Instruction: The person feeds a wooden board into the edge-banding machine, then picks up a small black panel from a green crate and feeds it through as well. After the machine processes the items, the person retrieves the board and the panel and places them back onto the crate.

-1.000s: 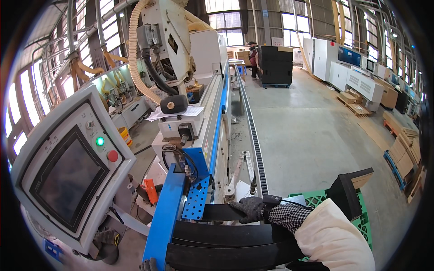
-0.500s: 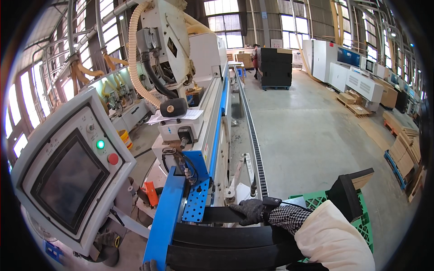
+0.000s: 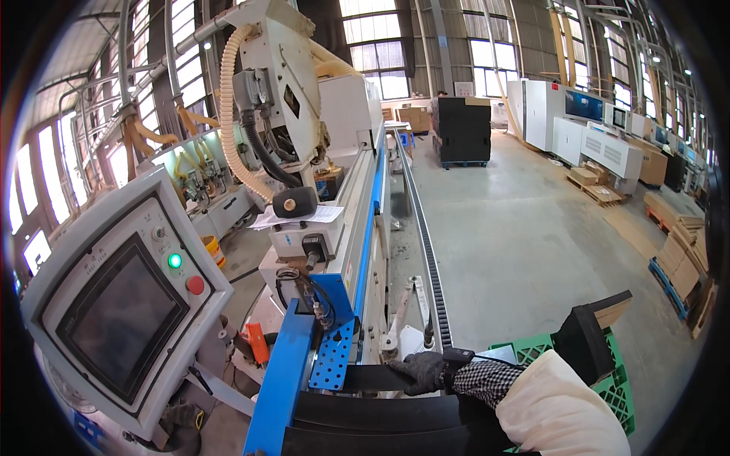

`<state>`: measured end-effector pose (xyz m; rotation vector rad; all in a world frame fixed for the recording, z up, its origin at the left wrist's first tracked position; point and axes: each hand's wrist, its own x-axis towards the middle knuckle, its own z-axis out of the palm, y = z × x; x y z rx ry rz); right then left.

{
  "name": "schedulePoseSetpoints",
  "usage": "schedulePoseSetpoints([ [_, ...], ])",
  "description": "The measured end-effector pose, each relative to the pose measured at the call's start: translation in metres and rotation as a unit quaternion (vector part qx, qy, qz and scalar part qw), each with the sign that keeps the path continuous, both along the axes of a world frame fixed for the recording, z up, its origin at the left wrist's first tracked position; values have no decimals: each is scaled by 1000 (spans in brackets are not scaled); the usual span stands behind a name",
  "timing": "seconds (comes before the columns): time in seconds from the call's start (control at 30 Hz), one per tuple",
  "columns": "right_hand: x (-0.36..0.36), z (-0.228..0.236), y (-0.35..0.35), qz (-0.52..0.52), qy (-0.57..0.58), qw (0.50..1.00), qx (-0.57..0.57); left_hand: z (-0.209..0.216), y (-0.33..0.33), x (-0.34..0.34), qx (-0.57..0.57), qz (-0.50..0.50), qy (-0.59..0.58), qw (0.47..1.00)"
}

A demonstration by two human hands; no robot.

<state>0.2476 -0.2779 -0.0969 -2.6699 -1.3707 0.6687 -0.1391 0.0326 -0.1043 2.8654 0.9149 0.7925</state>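
Note:
My right hand (image 3: 420, 373), in a dark grey glove, is closed on the right end of a narrow black board (image 3: 372, 378). The board's left end meets a blue perforated plate (image 3: 332, 357) on the machine. Nearer to me, more long black boards (image 3: 380, 410) lie side by side, their left ends against a blue beam (image 3: 280, 380). My right forearm (image 3: 559, 406) passes over their right ends. My left hand is out of the picture.
A control panel (image 3: 125, 304) with a dark screen, a lit green button and a red button stands at left. A machine head (image 3: 285, 91) with hoses rises beyond. A green plastic pallet (image 3: 620, 395) with black pieces is at right, a black stack (image 3: 462, 129) farther off.
The view has tilted up slightly, so everything sits lower. The left glove's fingertips have left the lower edge. A distant person beside the black stack no longer shows. My right hand stays on the board.

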Motion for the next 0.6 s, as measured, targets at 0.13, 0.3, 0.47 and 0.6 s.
schedulePoseSetpoints([
  [0.13, -1, 4, 0, 4, 7, 1000, 9, -6, 2, -3, 2, 1, -22, 1000],
  [0.3, -3, 6, 3, 5, 10, 1000, 9, -3, 4, -4, -11, 2, -27, 1000],
  [0.47, -3, -12, -13, 1, -13, 997, 71, -2, 13, 4, 23, -29, 18, 999],
  [0.6, 11, -21, 1, 43, -13, 992, 114, -20, 12, -13, 1, 5, -19, 1000],
])
